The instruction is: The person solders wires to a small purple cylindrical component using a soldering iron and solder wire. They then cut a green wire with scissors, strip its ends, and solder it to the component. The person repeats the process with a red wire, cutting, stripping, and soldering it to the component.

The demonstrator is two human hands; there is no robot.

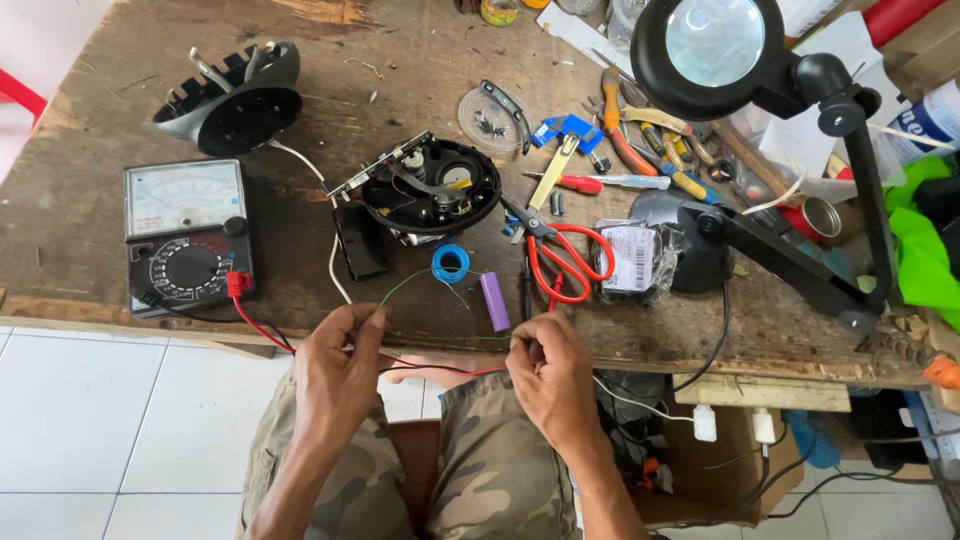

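Observation:
My left hand (338, 372) pinches the end of a thin green wire (405, 281) near the front edge of the wooden workbench (90, 150). That wire runs up to a small blue spool (450, 263). My right hand (549, 372) is closed on a thin wire end just below the bench edge; what exactly it grips is too small to tell. A purple cylindrical cell (494, 301) lies between the hands. An opened round black device (432, 188) with wiring inside sits behind the spool.
An analog multimeter (186, 236) with red and black leads sits at the left. Red-handled scissors (562, 258), screwdrivers and pliers (640, 140) lie at the right, under a black magnifier lamp (712, 45). A black dome housing (236, 100) stands at the back left.

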